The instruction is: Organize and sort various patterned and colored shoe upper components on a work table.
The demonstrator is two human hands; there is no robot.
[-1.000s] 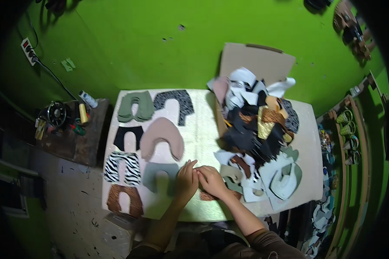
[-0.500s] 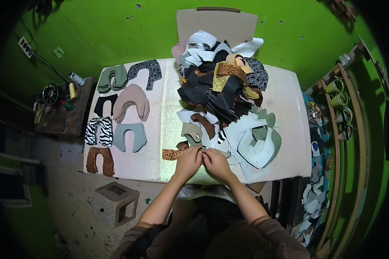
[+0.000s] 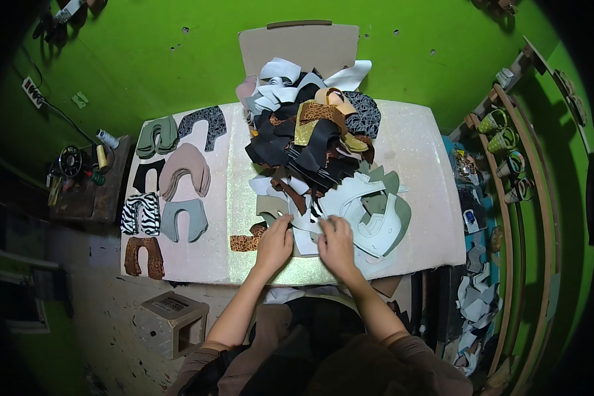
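At the front of the table my left hand (image 3: 275,243) rests with its fingers stretched forward, beside a brown patterned strip (image 3: 244,243). An olive-green cut piece (image 3: 270,206) lies just beyond its fingertips. My right hand (image 3: 337,247) is spread, its thumb and fingers apart, touching or just over a white cut piece (image 3: 303,243) between both hands. Its fingertips are slightly blurred. Right of it lie white and grey-green curved pieces (image 3: 386,241). Beyond the hands rises a heap of black, white, gold and patterned offcuts (image 3: 310,155).
Stacks of arch-shaped cut pieces (image 3: 185,173) line the table's left side. A stool (image 3: 171,317) stands on the floor at the front left. A small side table (image 3: 86,198) holds thread spools. Sandals hang on a wooden rack (image 3: 505,138) at the right.
My hands were close together, fingertips meeting; now they have moved apart, showing the white piece between them. The whole view has shifted slightly, so the table sits further left.
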